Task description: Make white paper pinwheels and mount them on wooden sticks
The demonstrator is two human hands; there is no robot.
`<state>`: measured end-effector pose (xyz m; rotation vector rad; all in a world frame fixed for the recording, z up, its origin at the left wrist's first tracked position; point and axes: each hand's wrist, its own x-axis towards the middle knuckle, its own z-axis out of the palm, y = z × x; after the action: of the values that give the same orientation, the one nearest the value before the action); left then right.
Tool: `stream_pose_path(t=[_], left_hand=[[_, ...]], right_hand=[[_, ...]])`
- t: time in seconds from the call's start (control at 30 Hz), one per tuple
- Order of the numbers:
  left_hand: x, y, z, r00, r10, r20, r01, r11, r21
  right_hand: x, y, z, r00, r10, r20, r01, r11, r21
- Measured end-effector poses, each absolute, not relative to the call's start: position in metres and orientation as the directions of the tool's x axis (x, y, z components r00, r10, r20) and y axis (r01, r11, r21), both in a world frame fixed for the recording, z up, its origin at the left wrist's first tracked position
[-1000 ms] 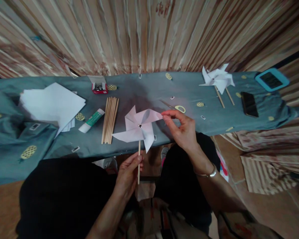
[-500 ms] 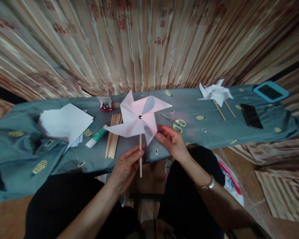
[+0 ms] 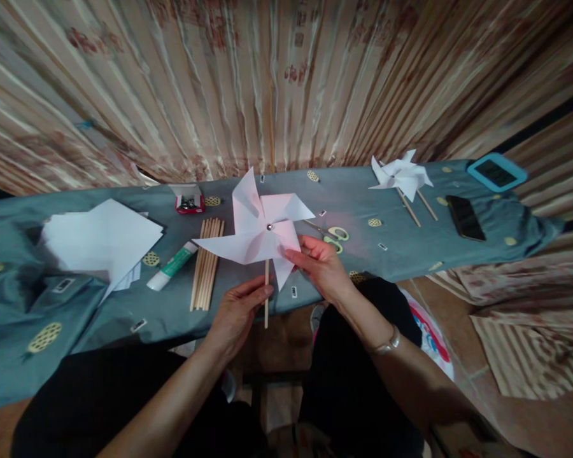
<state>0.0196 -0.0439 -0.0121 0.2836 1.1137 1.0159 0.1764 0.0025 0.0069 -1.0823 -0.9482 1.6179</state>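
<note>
A white paper pinwheel (image 3: 262,230) with a round metal pin at its centre is held up in front of me on a wooden stick. My left hand (image 3: 239,312) pinches that stick below the blades, between thumb and fingers. At the lower right blade, my right hand (image 3: 322,264) has thumb and fingers closed on the paper edge. Left of the pinwheel lies a bundle of wooden sticks (image 3: 205,267), beside a green and white glue stick (image 3: 172,266). Scissors (image 3: 334,236) with pale green handles rest just behind my right hand.
White paper sheets (image 3: 100,238) are stacked at the left. A small red box of pins (image 3: 190,202) stands at the back. Finished pinwheels (image 3: 403,175) lie at the right, near a black phone (image 3: 465,217) and a blue-framed device (image 3: 496,172). A pleated curtain (image 3: 267,95) hangs behind the cloth-covered table.
My right hand has moved onto the lower right blade and closed on it. The pinwheel's blades have turned slightly. The whole view has shifted a little.
</note>
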Motion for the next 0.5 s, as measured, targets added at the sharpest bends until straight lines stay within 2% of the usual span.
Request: stream_pose_path(t=[0.13,0.27,0.4,0.5], left_hand=[[0.018,-0.042,-0.021,0.089,0.840,-0.535,-0.497,0.502,0.707],[0.015,-0.041,-0.026,0.063,0.869,-0.492,-0.442,0.466,0.766],[0.011,-0.041,-0.028,0.034,0.886,-0.462,-0.405,0.435,0.804],[0.007,-0.041,-0.028,0.010,0.885,-0.466,-0.395,0.431,0.811]], right_hand=[[0.173,0.004,0.004,-0.188,0.951,-0.247,-0.236,-0.288,-0.928],[0.169,0.001,0.004,-0.225,0.951,-0.212,-0.129,-0.245,-0.961],[0.170,-0.008,0.006,-0.238,0.966,-0.105,0.113,-0.080,-0.990],[0.180,-0.012,0.011,-0.197,0.980,0.002,0.312,0.064,-0.948]])
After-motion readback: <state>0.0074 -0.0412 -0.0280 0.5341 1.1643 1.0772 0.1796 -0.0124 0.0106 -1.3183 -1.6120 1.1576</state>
